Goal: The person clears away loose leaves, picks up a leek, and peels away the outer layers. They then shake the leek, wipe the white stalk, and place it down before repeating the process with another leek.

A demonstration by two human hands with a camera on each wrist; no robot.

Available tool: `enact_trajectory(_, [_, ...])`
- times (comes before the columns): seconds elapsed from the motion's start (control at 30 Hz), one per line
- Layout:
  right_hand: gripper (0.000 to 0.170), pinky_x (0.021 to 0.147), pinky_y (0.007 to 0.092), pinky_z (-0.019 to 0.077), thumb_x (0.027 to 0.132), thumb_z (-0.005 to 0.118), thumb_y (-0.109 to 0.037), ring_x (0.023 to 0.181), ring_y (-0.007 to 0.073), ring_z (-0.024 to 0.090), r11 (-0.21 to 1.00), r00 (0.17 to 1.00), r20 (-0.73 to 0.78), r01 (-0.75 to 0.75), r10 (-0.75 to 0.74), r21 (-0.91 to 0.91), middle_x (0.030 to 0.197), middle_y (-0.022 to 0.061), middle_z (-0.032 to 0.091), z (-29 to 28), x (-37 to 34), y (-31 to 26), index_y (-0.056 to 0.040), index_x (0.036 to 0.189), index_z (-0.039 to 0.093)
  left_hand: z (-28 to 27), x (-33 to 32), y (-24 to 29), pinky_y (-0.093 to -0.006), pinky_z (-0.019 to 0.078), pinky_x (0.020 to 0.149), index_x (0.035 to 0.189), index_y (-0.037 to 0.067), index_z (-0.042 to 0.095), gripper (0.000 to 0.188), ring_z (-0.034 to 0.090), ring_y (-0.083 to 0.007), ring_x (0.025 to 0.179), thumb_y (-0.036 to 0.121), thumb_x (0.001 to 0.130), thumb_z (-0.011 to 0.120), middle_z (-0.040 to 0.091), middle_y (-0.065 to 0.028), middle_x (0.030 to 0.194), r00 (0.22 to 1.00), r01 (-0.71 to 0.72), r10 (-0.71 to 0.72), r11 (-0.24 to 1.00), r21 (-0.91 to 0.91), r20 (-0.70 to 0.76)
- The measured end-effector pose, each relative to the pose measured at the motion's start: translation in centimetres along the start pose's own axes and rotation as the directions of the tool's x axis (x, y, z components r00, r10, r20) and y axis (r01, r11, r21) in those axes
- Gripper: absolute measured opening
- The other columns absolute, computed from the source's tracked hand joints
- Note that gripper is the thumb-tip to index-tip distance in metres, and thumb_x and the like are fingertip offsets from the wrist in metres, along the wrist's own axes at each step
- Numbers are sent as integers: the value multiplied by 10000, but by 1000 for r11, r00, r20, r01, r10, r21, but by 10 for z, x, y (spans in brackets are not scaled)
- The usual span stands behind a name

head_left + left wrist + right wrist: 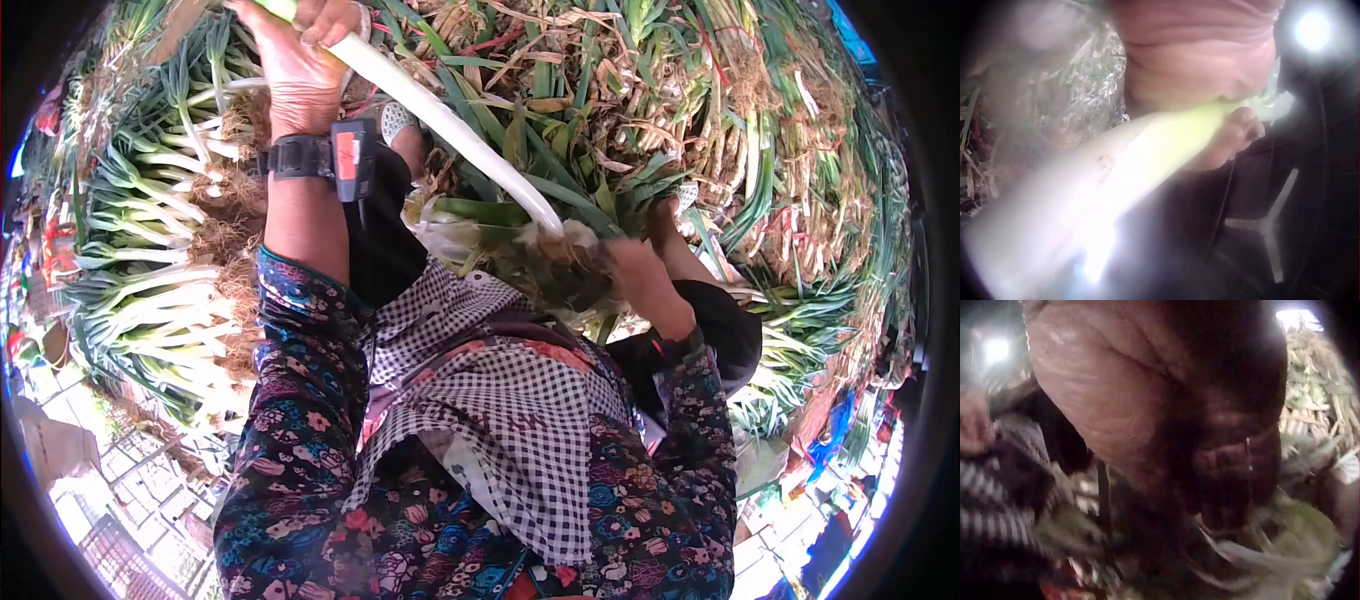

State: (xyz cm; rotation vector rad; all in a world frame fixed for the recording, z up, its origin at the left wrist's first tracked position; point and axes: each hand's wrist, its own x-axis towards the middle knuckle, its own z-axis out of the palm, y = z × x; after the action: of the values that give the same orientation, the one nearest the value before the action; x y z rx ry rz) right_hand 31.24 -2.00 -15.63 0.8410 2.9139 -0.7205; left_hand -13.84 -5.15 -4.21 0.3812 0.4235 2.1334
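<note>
A long white leek (450,130) slants from upper left down to its brown root end at the centre of the head view. My left hand (300,60) grips its pale green upper part, fingers curled round it; in the left wrist view the stalk (1116,162) runs out from under the hand (1200,56). Just right of the root end is my right hand (645,280), blurred. The right wrist view has this hand (1160,406) with curled fingers, pale leaf strips (1241,556) at their tips; the exact contact is blurred.
Leeks with roots lie in rows (160,290) on the left. Dry, tied bunches (740,110) fill the upper right, with more leeks (800,340) below. Loose green leaves (560,160) lie between the person's feet. A checked cloth (510,400) covers the lap.
</note>
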Motion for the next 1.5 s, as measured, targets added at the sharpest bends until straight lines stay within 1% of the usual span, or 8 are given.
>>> enact_trajectory(0.23, [292, 697, 368, 457, 921, 539, -206, 781, 291, 588, 792, 928, -360, 290, -96, 537, 887, 194, 577, -59, 139, -107, 35, 1085, 523, 18, 11, -40, -235, 308, 400, 871, 56, 507, 545, 351, -98, 459, 600, 895, 475, 381, 4, 606, 980, 142, -135, 989, -36, 148])
enact_trajectory(0.47, [311, 630, 311, 449, 909, 552, -203, 676, 143, 535, 682, 975, 213, -197, 62, 704, 816, 111, 552, -25, 75, -69, 28, 1110, 500, 26, 16, -22, -260, 338, 426, 835, 94, 458, 429, 368, -124, 463, 509, 938, 482, 361, 4, 569, 895, 50, 47, 978, 204, -444])
enact_trajectory(0.67, [271, 572, 285, 443, 910, 569, -134, 655, 68, 498, 487, 980, 38, -131, 196, 864, 747, 54, 522, -43, 29, -103, 14, 1131, 514, 13, 17, -19, -237, 373, 423, 844, 94, 457, 399, 426, -124, 497, 477, 955, 467, 423, -10, 609, 983, 179, -183, 975, -132, -23])
enact_trajectory(0.83, [441, 630, 369, 476, 856, 657, -132, 712, 399, 594, 841, 967, -202, -25, 158, 540, 820, 228, 598, -43, 50, -127, 10, 1213, 442, 3, 15, -56, -245, 443, 472, 937, 104, 529, 310, 487, -119, 543, 394, 986, 434, 489, -1, 671, 990, 82, -61, 983, 167, -130])
enact_trajectory(0.97, [502, 811, 358, 486, 858, 632, -86, 986, 356, 630, 831, 955, -280, 81, 92, 551, 1040, 253, 606, -50, 5, -130, 24, 1284, 391, -13, 24, -49, -253, 391, 444, 926, 108, 526, 292, 434, -106, 497, 378, 990, 434, 442, 15, 605, 985, 157, -148, 981, 113, -84])
enact_trajectory(1.2, [136, 587, 308, 467, 898, 530, -25, 639, 225, 633, 676, 781, -62, -494, 621, 546, 736, 173, 630, -46, -74, -85, 28, 990, 615, -31, 50, -45, -298, 340, 465, 994, 25, 493, 456, 355, -133, 496, 478, 953, 461, 383, -24, 630, 943, 13, 125, 913, 407, -310])
enact_trajectory(1.37, [194, 611, 427, 468, 903, 524, -135, 683, 385, 614, 810, 669, -459, -513, 584, 283, 763, 262, 600, 20, -80, 58, 26, 938, 628, -5, 32, -54, -312, 360, 465, 958, 52, 466, 328, 387, -158, 518, 375, 990, 420, 421, -49, 661, 874, -65, 268, 892, 448, -406])
enact_trajectory(1.5, [227, 694, 503, 480, 889, 527, -155, 793, 428, 602, 907, 844, -389, -419, 368, -51, 957, 224, 633, 11, -90, 65, 25, 1002, 608, -35, 49, -27, -319, 367, 470, 971, 72, 445, 317, 397, -164, 530, 388, 983, 427, 444, -61, 696, 911, -128, 273, 900, 417, -308])
